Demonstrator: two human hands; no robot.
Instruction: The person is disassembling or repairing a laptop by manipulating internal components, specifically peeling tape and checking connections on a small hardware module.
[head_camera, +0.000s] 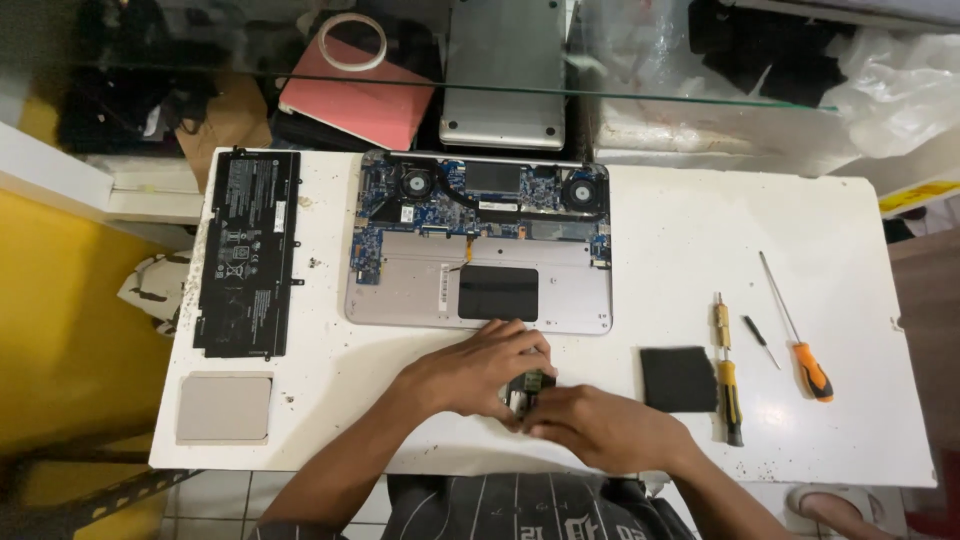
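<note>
Both hands, left hand (470, 375) and right hand (590, 425), pinch a small part (530, 386) with closed fingers just above the desk (660, 220), close before the opened laptop (478, 245), probably for steadiness; screwdrivers (728, 385) lie within reach.

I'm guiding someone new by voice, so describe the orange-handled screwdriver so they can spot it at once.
Start at the white table and go to its right side, past the opened laptop. A small group of tools lies there beside a black square pad. The orange-handled screwdriver is the rightmost one, lying at a slant; only it has a long thin shaft and an all-orange handle.
</note>
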